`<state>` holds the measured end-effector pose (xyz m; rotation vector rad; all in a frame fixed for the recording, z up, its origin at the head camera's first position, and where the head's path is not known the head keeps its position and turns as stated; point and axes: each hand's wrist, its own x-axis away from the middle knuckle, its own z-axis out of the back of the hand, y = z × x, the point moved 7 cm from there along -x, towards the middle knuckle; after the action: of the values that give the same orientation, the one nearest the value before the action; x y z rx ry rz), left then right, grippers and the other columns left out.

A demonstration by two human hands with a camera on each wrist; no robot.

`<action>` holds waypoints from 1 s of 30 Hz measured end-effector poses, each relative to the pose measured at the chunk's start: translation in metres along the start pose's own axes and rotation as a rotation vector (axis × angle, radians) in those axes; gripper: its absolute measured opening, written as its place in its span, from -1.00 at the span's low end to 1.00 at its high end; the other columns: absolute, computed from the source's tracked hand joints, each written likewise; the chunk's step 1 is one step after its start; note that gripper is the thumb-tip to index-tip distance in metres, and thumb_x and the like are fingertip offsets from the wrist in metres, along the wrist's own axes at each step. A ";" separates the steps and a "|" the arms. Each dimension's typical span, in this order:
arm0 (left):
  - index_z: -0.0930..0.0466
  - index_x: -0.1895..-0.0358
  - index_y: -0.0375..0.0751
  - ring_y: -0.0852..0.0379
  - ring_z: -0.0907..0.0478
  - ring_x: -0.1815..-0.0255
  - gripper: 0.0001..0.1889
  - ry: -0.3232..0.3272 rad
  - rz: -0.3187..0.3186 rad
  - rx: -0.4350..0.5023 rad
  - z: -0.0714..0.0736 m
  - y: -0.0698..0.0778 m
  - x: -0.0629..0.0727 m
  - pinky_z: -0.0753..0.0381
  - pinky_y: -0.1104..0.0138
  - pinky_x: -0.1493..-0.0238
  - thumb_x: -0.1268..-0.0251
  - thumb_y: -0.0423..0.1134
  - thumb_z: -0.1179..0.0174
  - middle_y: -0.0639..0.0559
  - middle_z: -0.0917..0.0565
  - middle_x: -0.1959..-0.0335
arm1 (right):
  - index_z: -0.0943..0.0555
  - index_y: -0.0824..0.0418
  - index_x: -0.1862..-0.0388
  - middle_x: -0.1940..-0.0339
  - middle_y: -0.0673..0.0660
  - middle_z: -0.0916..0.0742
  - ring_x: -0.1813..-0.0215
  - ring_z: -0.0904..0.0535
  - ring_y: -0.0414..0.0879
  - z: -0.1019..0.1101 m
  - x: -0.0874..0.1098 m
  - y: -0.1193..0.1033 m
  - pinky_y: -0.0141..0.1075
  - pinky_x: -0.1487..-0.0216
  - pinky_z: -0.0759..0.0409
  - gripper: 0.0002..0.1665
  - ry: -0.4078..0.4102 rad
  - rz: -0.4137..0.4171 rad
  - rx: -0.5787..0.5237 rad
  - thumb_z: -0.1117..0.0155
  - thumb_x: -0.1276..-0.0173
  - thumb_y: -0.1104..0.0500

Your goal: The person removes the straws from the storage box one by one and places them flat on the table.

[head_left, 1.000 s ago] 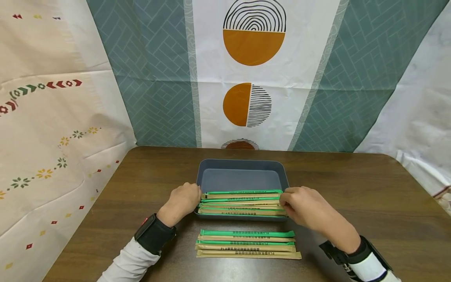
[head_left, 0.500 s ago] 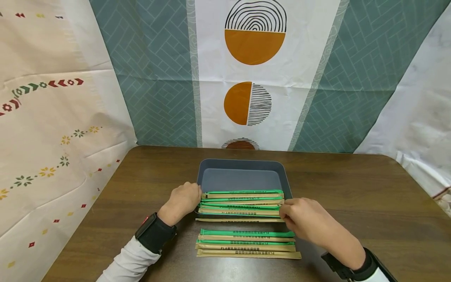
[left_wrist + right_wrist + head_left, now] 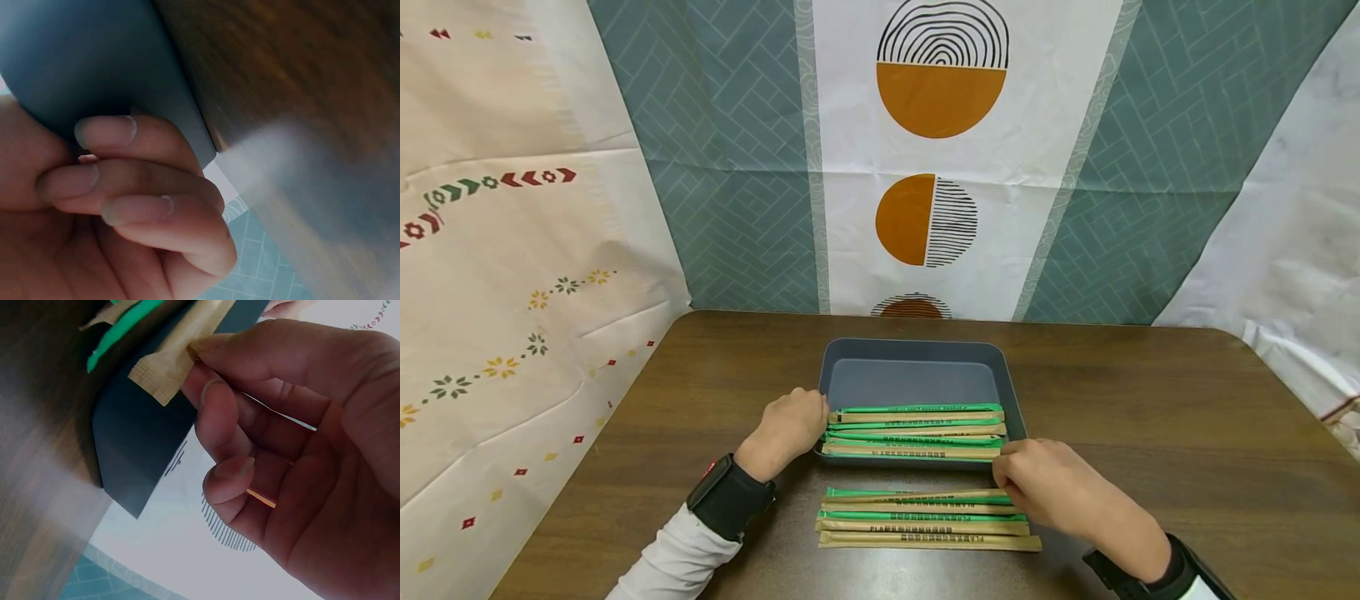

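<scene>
My left hand (image 3: 792, 425) grips the left rim of a dark grey tray (image 3: 917, 379); its curled fingers (image 3: 137, 212) show against the tray wall in the left wrist view. My right hand (image 3: 1048, 483) pinches the end of a tan paper-wrapped straw (image 3: 165, 365) between thumb and index finger. In the head view this straw stretches leftward over the back of a row of wrapped straws (image 3: 925, 528) on the table; whether it touches them I cannot tell. Several green and tan wrapped straws (image 3: 913, 453) lie crosswise in the tray's near half.
The tray stands on a brown wooden table (image 3: 1150, 400), with the row of straws between it and the near edge. A patterned cloth (image 3: 752, 167) hangs behind the table, and a cream cloth (image 3: 497, 292) lies along the left side.
My right hand has moved from the tray's right side toward me, drawing a tan straw out over the near rim to the row on the table. The left hand stays on the rim.
</scene>
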<state>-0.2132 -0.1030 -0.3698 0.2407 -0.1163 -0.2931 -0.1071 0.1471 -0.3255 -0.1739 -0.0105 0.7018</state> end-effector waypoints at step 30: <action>-0.38 0.69 -0.16 0.09 -0.36 0.77 -0.56 0.004 0.006 -0.009 -0.001 0.000 0.000 -0.31 0.32 0.70 -0.51 -0.29 0.05 -0.03 -0.31 0.76 | -0.67 0.11 0.38 0.44 -0.07 -0.66 0.52 -0.46 -0.35 0.025 -0.015 0.012 -0.46 0.55 -0.38 -0.81 0.117 -0.006 -0.002 -0.43 -0.11 0.38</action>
<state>-0.2134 -0.1028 -0.3703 0.2322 -0.1113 -0.2875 -0.1279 0.1499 -0.3018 -0.2164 0.1005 0.6843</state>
